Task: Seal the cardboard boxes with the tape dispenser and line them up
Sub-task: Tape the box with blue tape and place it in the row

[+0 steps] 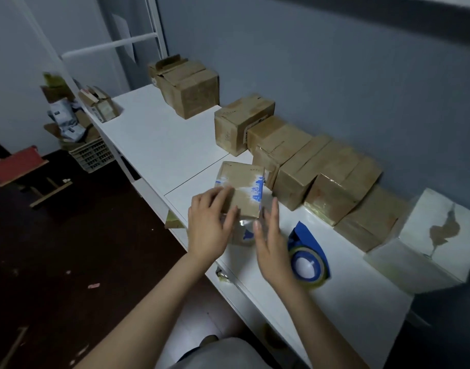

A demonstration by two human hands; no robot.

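The left hand (209, 222) holds the near-left corner of the box (244, 187), fingers bent over its top and thumb lying across the near face, while the right hand (272, 249) is flat with straight fingers at the box's near-right edge; whether it touches the cardboard or stands just off it I cannot tell. The hands are apart, with the box's near face between them. The step looks like pressing down the shiny tape (245, 223) that wraps over that face. To do it well, the left hand should pin the box so it cannot slide on the white desk (159, 145), and the right palm should stroke from the top seam down over the edge, flattening wrinkles and the loose tail of tape. The box sits at 12 o'clock from both hands, right against them. The blue tape dispenser (307, 262) lies on the desk at 3 o'clock from the right hand, just beside the wrist and held by neither hand. Farther out, the row of boxes (332, 187) runs along the wall (335, 62) from 12 round to 3 o'clock. A box with a raised flap (188, 89) stands well apart at 11 o'clock.
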